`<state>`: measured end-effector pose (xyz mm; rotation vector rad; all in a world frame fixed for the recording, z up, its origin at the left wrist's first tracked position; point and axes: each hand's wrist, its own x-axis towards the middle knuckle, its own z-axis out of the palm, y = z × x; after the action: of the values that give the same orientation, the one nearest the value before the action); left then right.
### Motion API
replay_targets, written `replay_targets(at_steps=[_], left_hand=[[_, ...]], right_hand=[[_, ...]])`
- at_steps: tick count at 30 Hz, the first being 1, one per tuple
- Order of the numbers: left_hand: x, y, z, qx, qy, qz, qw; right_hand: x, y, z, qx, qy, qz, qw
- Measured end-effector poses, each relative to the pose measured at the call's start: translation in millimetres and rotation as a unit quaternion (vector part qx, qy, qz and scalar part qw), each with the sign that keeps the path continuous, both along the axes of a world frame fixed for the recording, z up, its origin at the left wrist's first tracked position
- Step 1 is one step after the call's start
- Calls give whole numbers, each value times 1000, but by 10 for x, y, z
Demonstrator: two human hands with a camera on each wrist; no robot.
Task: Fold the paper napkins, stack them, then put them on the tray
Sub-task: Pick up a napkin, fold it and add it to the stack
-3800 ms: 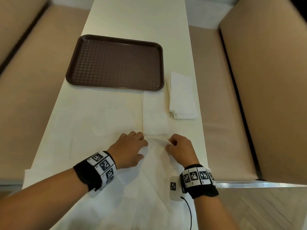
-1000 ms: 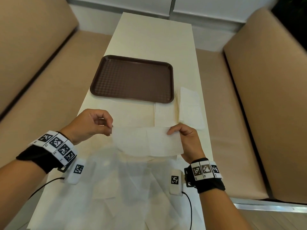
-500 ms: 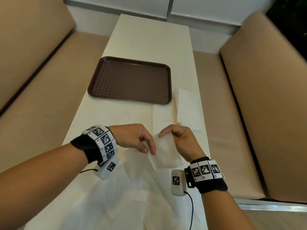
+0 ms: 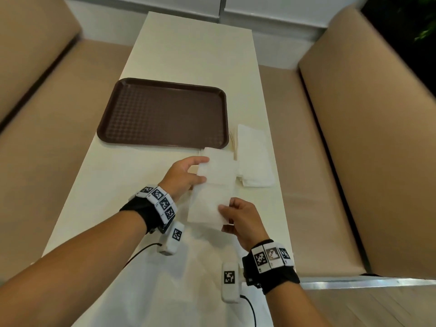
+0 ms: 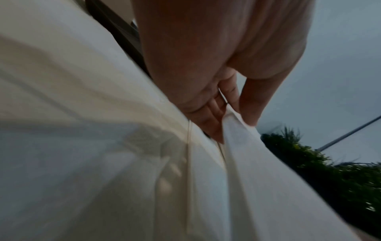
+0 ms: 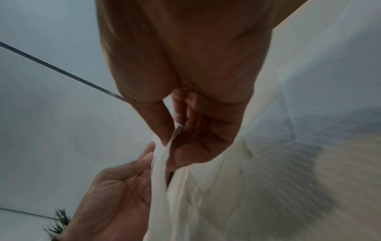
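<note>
Head view: I see both hands holding one folded napkin [image 4: 213, 185] above the worktop [image 4: 193, 50]. Left hand [image 4: 182, 174] pinches its far end, right hand [image 4: 240, 221] pinches near corner. Folded stack [image 4: 256, 159] lies just right of empty brown tray [image 4: 162, 112].

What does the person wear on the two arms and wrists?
Both forearms are bare, without sleeves. Each wrist has a black band with a row of white tiles printed with black square codes. A small white box with one code hangs under each wrist, and a thin black cable leaves it.
</note>
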<state>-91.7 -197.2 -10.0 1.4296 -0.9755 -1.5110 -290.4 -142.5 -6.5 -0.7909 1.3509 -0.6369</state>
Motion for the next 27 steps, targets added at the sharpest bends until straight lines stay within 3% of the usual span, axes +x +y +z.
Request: replay_targets(at_steps=[4,12,21,27], left_hand=[[5,-241,-147,14,4,57,998],[93,-494,-325,63,59,70,994],[306,-566,-230,129,171,-79,973],[578,-655,-133,102,198,-191,956]], right_hand=[[-26,-176,-54,14,52,-17,998],[-38,-333,-127,16,56,16,998],[-173,-367,-89,33,-11,35,999],[-268,-379,-90,71,-96,-11,993]])
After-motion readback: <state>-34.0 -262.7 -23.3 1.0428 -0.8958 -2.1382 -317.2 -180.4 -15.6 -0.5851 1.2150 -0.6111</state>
